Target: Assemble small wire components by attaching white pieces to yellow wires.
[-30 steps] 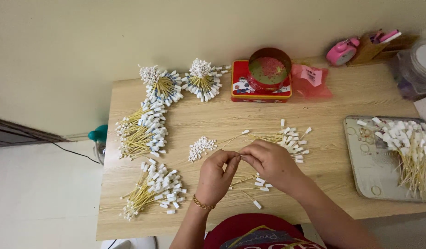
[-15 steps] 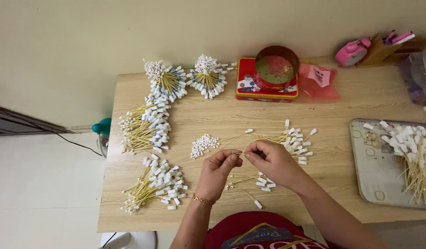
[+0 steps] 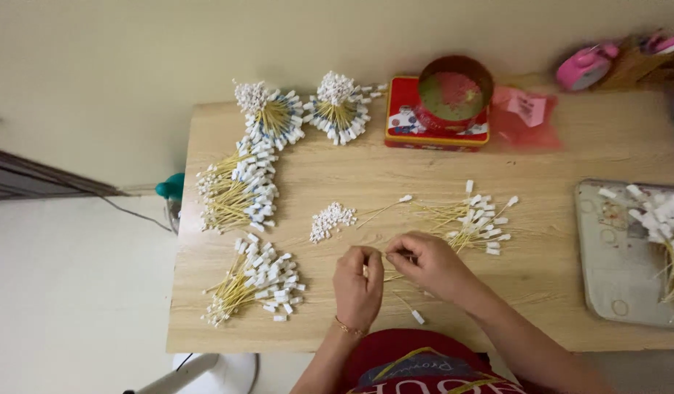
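Near the table's front edge, the left hand [image 3: 357,281] and right hand [image 3: 423,263] meet fingertip to fingertip, pinching a thin white-tipped stick [image 3: 386,255] between them, with the loose stick pile [image 3: 472,219] just beyond the right hand and bundled sticks [image 3: 238,191] farther left.

A light wooden table [image 3: 570,157] stands with its far edge against a plain cream wall [image 3: 206,44]. The wall is evenly lit, with no window in view. To the left of the table the floor [image 3: 67,292] is pale and smooth. A dark strip [image 3: 38,182] runs in from the left edge, level with the middle of the table, and a thin dark cable [image 3: 136,211] trails from it toward the table's left side. Below the table's near left corner, part of a white stool or base [image 3: 206,372] shows.
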